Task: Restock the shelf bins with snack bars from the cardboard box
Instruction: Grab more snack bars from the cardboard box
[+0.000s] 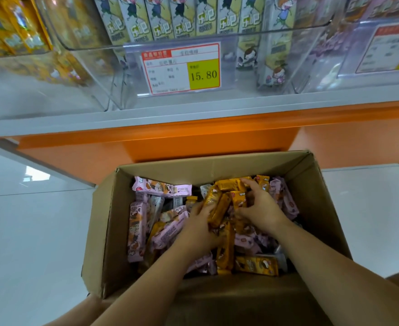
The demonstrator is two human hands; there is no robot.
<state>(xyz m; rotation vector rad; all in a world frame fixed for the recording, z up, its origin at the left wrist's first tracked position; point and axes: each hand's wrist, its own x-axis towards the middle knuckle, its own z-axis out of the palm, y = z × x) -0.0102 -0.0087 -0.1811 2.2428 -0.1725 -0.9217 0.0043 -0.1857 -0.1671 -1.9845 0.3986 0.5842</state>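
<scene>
Down in the open cardboard box [217, 169], both of our hands are working in the heap of snack bars. Our left hand [199, 225] has its fingers curled round the near side of a bunch of yellow-wrapped bars [217, 208]. Our right hand [262, 209] closes on the same bunch from the right, fingers bent over its far end and thumb tucked against it. Between them, the two hands hold the bunch gathered just right of the box's middle.

Around it lie loose pink-wrapped bars [163, 188], mostly to the left and along the right wall, and a few pale grey-wrapped bars [157, 205] are mixed in on the left. More yellow ones lie at the near edge. The box stands on a white tiled floor [29, 231], its far side close against the orange shelf base [170, 142].

Above the grey shelf edge [193, 114] sit clear plastic bins. The centre bin [114, 90] holds pale green bars standing upright in a row, and a price tag [184, 69] on its front reads 15.80. The left bin [13, 74] holds yellow packs. The right bin [334, 67] holds pink or purple packs, too blurred for us to read, and it carries a second tag [386, 48].
</scene>
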